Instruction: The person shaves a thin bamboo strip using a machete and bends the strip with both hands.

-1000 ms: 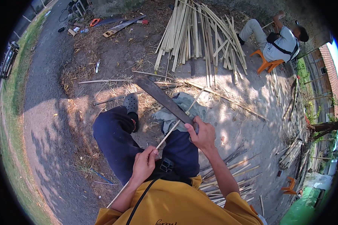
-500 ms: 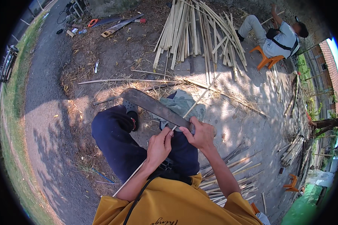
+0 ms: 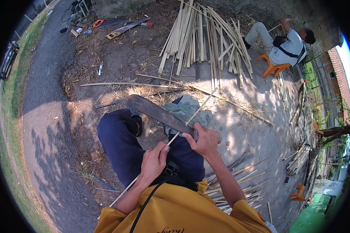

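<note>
A thin pale bamboo strip [image 3: 174, 139] is pinched in my left hand [image 3: 153, 160], over my lap. Its lower end runs back along my left forearm; its far end points up and to the right, past the blade. My right hand [image 3: 205, 140] is closed round the handle of a machete [image 3: 156, 112], its thumb stretched toward the strip. The broad dark blade slants to the upper left and crosses the strip. Whether the edge bites into the strip cannot be made out. A grey-green cloth [image 3: 182, 110] covers my right knee, under the blade.
Split bamboo strips [image 3: 192, 37] lie heaped ahead, with more strips [image 3: 241, 186] at my right side. Handsaws [image 3: 128, 29] rest on the ground at the far left. Another person [image 3: 287, 48] sits on an orange stool [image 3: 272, 66] at the far right. Shavings litter the ground.
My left hand has drawn back toward the lower left, pulling the strip along under the blade. The strip's far end has come nearer. My right hand and the machete have barely shifted.
</note>
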Tool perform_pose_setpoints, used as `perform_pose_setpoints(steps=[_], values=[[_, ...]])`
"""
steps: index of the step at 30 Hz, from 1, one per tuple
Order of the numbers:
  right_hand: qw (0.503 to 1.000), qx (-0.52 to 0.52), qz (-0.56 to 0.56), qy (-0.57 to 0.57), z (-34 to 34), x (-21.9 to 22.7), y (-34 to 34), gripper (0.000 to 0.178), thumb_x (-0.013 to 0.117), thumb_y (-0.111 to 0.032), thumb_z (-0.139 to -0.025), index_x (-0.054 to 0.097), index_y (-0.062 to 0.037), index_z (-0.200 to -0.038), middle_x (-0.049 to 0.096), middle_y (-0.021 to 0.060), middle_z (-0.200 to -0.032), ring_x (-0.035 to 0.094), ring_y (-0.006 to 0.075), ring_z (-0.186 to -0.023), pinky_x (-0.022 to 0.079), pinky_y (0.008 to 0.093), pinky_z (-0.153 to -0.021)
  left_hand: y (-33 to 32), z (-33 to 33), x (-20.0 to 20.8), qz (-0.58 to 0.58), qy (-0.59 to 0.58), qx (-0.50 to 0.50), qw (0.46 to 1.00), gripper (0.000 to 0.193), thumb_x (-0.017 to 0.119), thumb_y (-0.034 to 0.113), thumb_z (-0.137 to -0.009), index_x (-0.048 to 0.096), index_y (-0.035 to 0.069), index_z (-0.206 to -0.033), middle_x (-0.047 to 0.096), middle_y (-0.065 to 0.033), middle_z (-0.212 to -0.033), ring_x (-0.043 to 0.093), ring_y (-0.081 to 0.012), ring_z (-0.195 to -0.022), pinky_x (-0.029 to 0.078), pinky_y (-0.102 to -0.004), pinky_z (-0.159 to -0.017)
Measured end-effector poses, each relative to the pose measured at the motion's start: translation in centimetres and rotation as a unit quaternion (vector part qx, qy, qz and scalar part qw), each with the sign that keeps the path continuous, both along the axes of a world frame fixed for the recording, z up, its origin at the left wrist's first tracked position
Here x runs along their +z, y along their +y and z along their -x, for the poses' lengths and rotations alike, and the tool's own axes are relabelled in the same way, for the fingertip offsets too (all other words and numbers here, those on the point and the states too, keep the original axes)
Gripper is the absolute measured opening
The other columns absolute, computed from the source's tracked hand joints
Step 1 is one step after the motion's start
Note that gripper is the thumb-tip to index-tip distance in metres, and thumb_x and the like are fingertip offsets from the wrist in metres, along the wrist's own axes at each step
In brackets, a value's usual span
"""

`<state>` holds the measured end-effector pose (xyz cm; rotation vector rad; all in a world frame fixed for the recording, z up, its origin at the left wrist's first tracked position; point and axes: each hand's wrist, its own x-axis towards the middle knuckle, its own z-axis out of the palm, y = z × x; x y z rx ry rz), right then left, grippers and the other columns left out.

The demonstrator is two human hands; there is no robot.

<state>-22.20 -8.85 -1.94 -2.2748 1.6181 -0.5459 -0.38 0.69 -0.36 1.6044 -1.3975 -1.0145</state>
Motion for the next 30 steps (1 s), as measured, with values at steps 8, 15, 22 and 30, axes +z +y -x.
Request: perform_pose_setpoints(steps=[8, 15, 22, 30], values=[[1.0, -0.017, -0.001, 0.0, -0.2, -0.2, -0.5, 0.057, 0.066, -0.065, -0.096, 0.066, -0.0081, -0.105, 0.071, 0.0173, -0.071, 0.072, 0.042, -0.066, 0.053, 0.0524, -0.058, 5.9, -4.1, 2.5, -0.065, -0.054, 0.004, 0.996, 0.009, 0.062, 0.008, -0.105, 0.064, 0.004, -0.097, 0.059, -0.0193, -0.063, 0.064, -0.0405, -0.056, 0.045, -0.044, -0.052], [0.993, -0.107, -0.006, -0.04, 1.0, -1.6, -1.5, 0.058, 0.063, -0.059, -0.1, 0.075, -0.0045, -0.113, 0.072, 0.0239, -0.076, 0.073, 0.0441, -0.072, 0.055, 0.0511, -0.065, 13.2, -11.0, 5.6, -0.15, -0.123, 0.037, 0.98, 0.012, 0.064, 0.009, -0.104, 0.066, 0.005, -0.092, 0.056, -0.0141, -0.057, 0.06, -0.0299, -0.047, 0.042, -0.0401, -0.05], [0.902, -0.059, -0.188, -0.385, 3.4, -1.2, 0.3, 0.049, 0.059, -0.046, -0.109, 0.065, 0.0002, -0.097, 0.064, 0.0076, -0.07, 0.063, 0.0183, -0.062, 0.049, 0.0319, -0.06, 8.6, -10.3, 8.3, -0.113, -0.111, 0.051, 0.986, 0.017, 0.061, 0.011, -0.106, 0.066, 0.004, -0.091, 0.053, -0.0123, -0.057, 0.054, -0.023, -0.046, 0.037, -0.0381, -0.049], [0.792, -0.124, -0.14, -0.581, 4.9, 0.7, -0.3, 0.044, 0.045, -0.04, -0.116, 0.057, -0.0029, -0.096, 0.056, 0.0043, -0.072, 0.051, 0.0097, -0.061, 0.043, 0.026, -0.056, -1.8, -4.1, 5.0, -0.055, 0.03, -0.032, 0.998, 0.02, 0.057, 0.011, -0.108, 0.066, 0.0, -0.093, 0.06, -0.0114, -0.066, 0.057, -0.017, -0.058, 0.044, -0.0336, -0.057]])
